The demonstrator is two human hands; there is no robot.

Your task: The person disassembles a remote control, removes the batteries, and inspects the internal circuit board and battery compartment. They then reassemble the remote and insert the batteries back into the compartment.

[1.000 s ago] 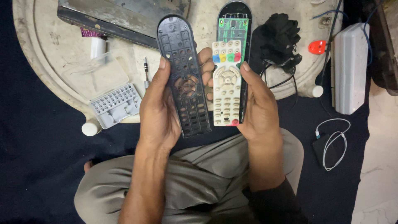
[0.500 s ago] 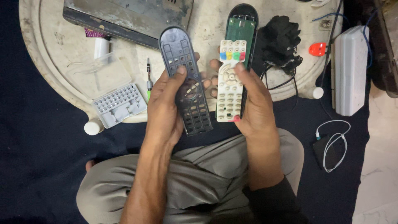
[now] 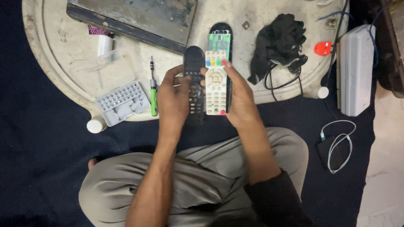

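My left hand (image 3: 173, 98) grips a black remote front cover (image 3: 194, 73) full of button holes, held upright over my lap. My right hand (image 3: 240, 101) holds the opened remote body (image 3: 220, 35), with its green circuit board (image 3: 220, 41) showing at the top and a white rubber keypad (image 3: 216, 84) with coloured buttons lying over it. The cover and the keypad sit side by side and touch along their edges. My thumbs rest on their faces.
A low cream table (image 3: 54, 59) carries a dark flat panel (image 3: 134, 17), a green-handled screwdriver (image 3: 153, 90), a grey bit case (image 3: 122, 103), a white tube (image 3: 105, 44), a black cloth with cable (image 3: 277, 44) and a red object (image 3: 323, 48). A white box (image 3: 355, 69) and a charger cable (image 3: 336, 145) lie at the right.
Both hands have drawn together and lowered. The black cover, tilted and apart a second ago, now stands straight against the keypad's left edge.
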